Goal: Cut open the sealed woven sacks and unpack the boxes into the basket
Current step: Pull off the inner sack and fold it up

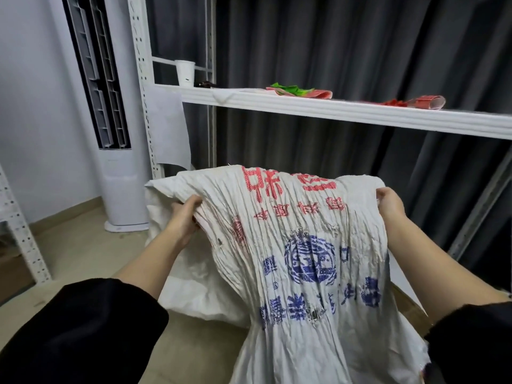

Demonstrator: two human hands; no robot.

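Note:
A crumpled white woven sack with red and blue printing hangs in front of me, lifted off the floor. My left hand grips its bunched left edge. My right hand grips its upper right corner. The fabric is pleated and has small tears. A second white sack lies on the floor behind and to the left. A brown cardboard edge shows low at the right, partly hidden by the sack. No basket or cutting tool is in view.
A white metal shelf crosses behind the sack, carrying a paper cup and red and green packets. A tall standing air conditioner is at the left. Dark curtains hang behind. Another rack's leg stands at far left.

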